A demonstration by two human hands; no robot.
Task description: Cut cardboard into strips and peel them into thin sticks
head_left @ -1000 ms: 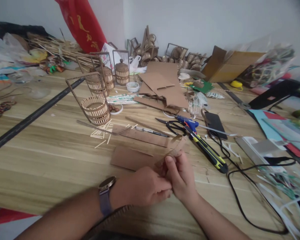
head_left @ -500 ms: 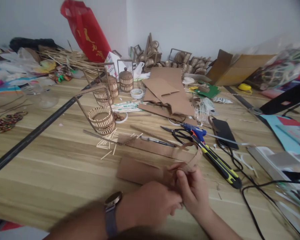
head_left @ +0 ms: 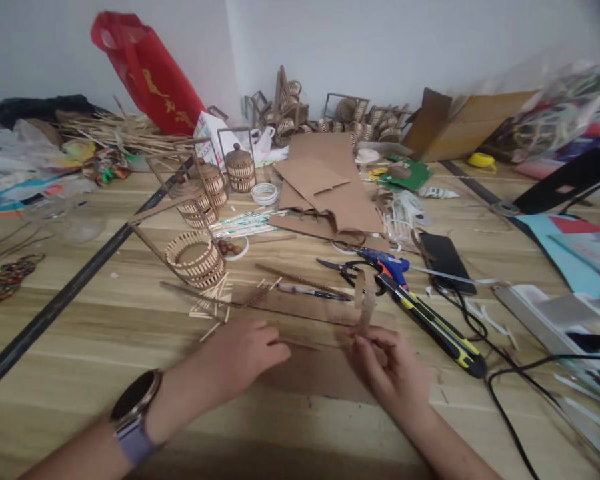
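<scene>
My right hand (head_left: 393, 370) pinches a narrow strip of brown cardboard (head_left: 365, 303) that stands upright above its fingers. My left hand (head_left: 240, 353), a watch (head_left: 133, 413) on its wrist, lies with fingers bent on a flat piece of cardboard (head_left: 320, 370) on the wooden table (head_left: 80, 333); nothing shows in its grip. A longer cardboard strip (head_left: 300, 303) lies just beyond both hands, with a pen (head_left: 305, 290) on it.
Right of my hand lie a yellow-black utility knife (head_left: 437, 327), a blue glue gun (head_left: 385, 260), scissors (head_left: 345, 268), a phone (head_left: 445, 253) and black cables (head_left: 510, 380). Small stick baskets (head_left: 195, 257), loose sticks (head_left: 210, 303) and stacked cardboard sheets (head_left: 330, 180) sit further back.
My hands were together on the strip; the left has let go and moved left onto the flat cardboard. The right still holds the strip, now upright.
</scene>
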